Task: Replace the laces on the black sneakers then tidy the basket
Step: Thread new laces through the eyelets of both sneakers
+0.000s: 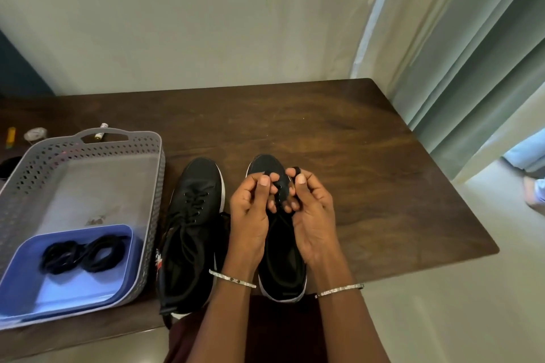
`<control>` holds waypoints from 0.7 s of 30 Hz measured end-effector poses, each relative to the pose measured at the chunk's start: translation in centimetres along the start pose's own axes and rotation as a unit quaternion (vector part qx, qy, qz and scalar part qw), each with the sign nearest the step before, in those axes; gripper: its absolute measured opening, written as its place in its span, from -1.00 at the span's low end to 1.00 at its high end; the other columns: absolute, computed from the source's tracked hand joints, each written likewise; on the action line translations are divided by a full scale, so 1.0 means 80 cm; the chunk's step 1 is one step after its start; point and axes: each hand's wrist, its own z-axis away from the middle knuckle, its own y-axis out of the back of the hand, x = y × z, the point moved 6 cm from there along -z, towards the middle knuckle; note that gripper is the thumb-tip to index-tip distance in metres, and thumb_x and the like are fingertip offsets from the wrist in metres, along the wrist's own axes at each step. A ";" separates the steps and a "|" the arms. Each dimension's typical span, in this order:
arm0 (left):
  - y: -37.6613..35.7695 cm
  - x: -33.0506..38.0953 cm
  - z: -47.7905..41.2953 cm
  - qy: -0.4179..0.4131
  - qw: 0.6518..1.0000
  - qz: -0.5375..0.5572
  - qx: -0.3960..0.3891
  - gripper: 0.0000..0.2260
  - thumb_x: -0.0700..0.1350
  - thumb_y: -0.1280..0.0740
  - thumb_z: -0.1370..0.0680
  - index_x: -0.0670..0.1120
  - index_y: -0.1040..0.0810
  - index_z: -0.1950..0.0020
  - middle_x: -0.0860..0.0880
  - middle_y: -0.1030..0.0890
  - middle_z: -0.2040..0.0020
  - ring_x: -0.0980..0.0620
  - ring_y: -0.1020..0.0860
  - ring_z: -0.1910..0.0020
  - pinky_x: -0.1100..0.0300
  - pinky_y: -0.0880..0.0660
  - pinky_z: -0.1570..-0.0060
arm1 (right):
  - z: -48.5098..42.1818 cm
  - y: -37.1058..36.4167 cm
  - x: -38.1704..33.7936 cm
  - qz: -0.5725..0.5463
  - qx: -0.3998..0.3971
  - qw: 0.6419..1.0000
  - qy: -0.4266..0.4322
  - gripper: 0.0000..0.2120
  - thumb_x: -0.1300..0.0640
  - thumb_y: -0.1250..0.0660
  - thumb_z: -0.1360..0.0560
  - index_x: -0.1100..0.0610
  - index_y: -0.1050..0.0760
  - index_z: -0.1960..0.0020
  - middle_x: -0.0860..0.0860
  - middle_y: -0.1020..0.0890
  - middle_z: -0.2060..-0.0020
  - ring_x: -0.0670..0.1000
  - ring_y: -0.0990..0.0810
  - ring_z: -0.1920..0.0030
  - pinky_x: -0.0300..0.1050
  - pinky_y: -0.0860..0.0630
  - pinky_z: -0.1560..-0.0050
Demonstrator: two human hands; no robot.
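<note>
Two black sneakers with white soles stand side by side on the dark wooden table [339,138], toes pointing away. The left sneaker [191,233] is laced, its lace ends loose. Over the right sneaker [280,268], my left hand [250,212] and my right hand [312,215] are raised together above the eyelets, fingers curled, each pinching a black lace. A grey perforated basket [88,150] sits at the left. Inside it a blue tray [67,289] holds two coiled black laces [82,253].
Beyond the basket lie a yellow item [11,135], a small white coil [35,134] and a small white bottle [100,131]. A wall stands behind the table. A pale curtain [472,68] hangs at the right, with floor beyond the table's right edge.
</note>
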 end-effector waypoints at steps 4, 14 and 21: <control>-0.006 -0.005 -0.013 0.007 0.999 -0.004 -0.041 -0.82 -0.15 -0.26 -0.64 -0.17 -0.64 -0.08 -0.02 -0.55 0.26 0.03 -0.41 0.35 0.12 -0.39 0.30 | -0.009 -0.011 0.000 0.008 -0.039 0.999 0.013 -0.83 0.18 -0.24 -0.64 0.23 -0.57 -0.07 0.03 -0.45 0.33 -0.07 -0.36 0.41 -0.23 -0.42 0.39; 0.005 0.010 -0.017 0.078 0.992 0.085 -0.049 -0.86 -0.37 -0.36 -0.51 -0.23 -0.45 0.00 -0.20 -0.69 0.23 -0.01 -0.62 0.35 0.16 -0.59 0.30 | -0.016 0.010 0.012 0.004 0.022 0.999 -0.027 -0.83 0.31 -0.38 -0.54 0.15 -0.39 0.00 0.14 -0.66 0.28 0.02 -0.57 0.34 -0.22 -0.44 0.32; 0.012 0.003 -0.017 0.117 0.987 0.024 -0.108 -0.81 -0.24 -0.42 -0.44 -0.25 -0.67 -0.02 -0.18 -0.69 0.18 0.07 -0.59 0.28 0.29 -0.58 0.17 | -0.012 0.011 0.009 0.039 0.020 0.999 -0.022 -0.92 0.32 -0.45 -0.46 0.25 -0.67 0.05 0.17 -0.67 0.28 -0.01 -0.57 0.31 -0.23 -0.50 0.26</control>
